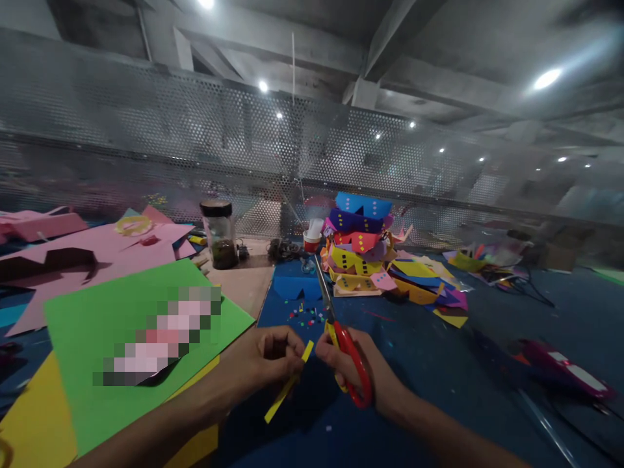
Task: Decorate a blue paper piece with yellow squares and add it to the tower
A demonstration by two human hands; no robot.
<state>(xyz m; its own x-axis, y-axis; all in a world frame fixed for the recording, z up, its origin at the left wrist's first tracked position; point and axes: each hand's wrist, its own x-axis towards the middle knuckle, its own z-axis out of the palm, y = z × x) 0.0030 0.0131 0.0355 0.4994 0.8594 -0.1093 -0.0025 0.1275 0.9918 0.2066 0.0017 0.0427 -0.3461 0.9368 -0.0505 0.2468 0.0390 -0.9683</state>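
Observation:
Pinched in my left hand is a narrow yellow paper strip, its upper end sticking out past my fingertips. My right hand grips a pair of scissors with red and yellow handles; the blades point up and away from me, and I cannot tell if they are parted. Strip and scissors are a little apart. Beyond my hands, small coloured paper bits lie scattered on the blue table, near a blue paper piece with a notch.
On the left, a green sheet lies over yellow paper, with a blurred-out item on it. A dark-lidded jar stands behind. Stacked decorated paper pieces rise ahead. A magenta tool, probably a glue gun, lies right, beside a clear stick.

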